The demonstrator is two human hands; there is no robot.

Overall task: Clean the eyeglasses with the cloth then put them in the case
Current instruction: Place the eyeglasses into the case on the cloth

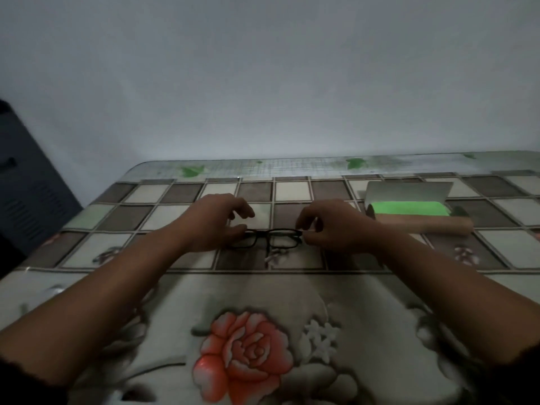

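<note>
Black-framed eyeglasses [273,238] sit in the middle of the table, lenses facing me. My left hand [217,222] pinches the frame's left end with thumb and fingers. My right hand [330,226] pinches the right end near the hinge. To the right lies the open case [409,191], its pale lid standing up behind a tan base [432,225]. A bright green cloth [409,208] lies inside the case. Whether the glasses touch the table or hover just above it is unclear.
The table [175,302] wears a cloth patterned with brown and cream squares and a big pink rose near me. A white wall stands right behind the far edge. A dark object [26,182] leans at the far left beside the table.
</note>
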